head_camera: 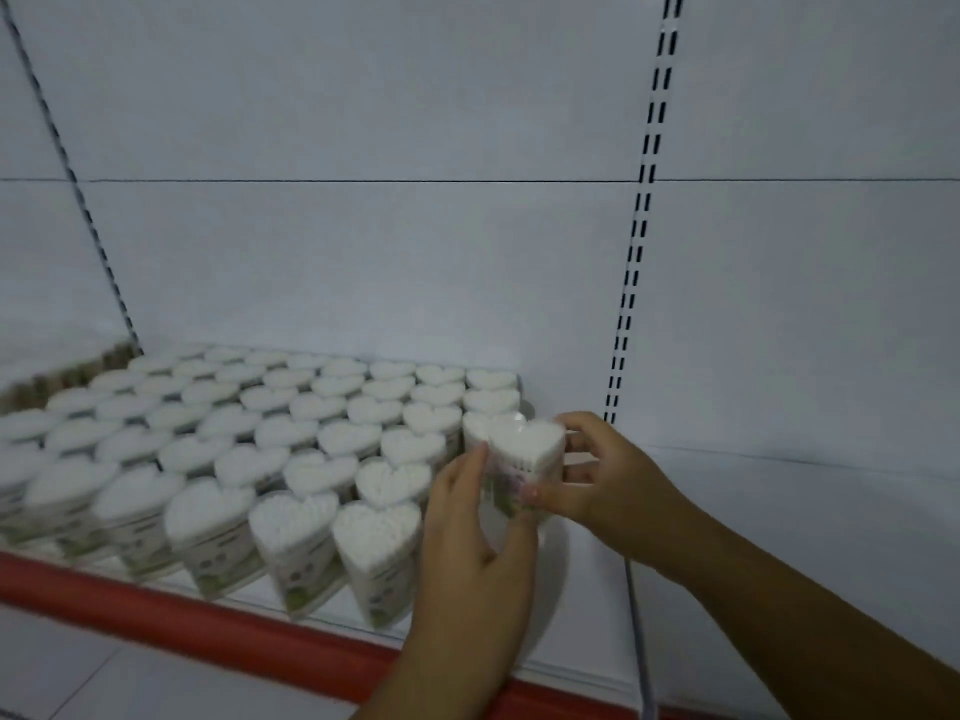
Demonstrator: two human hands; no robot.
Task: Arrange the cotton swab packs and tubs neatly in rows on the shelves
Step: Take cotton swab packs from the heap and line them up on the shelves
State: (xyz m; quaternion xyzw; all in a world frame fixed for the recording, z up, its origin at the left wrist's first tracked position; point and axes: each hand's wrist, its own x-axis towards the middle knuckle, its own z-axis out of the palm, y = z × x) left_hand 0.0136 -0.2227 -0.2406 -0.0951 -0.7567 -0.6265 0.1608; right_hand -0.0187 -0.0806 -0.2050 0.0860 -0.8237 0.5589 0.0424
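The left hand [467, 517] and right hand [608, 470] each close their grip on one heart-shaped cotton swab tub [527, 454] at the right end of the tub rows [291, 433], so placing seems underway; next, it likely needs setting upright on the shelf [727, 537], flush with its neighbours.

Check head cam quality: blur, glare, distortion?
Head view: dim, flat light with no hard shadows; motion blur smears the front tubs and red edge; small glare on the held tub between left hand and right hand; wide angle bows the upright.
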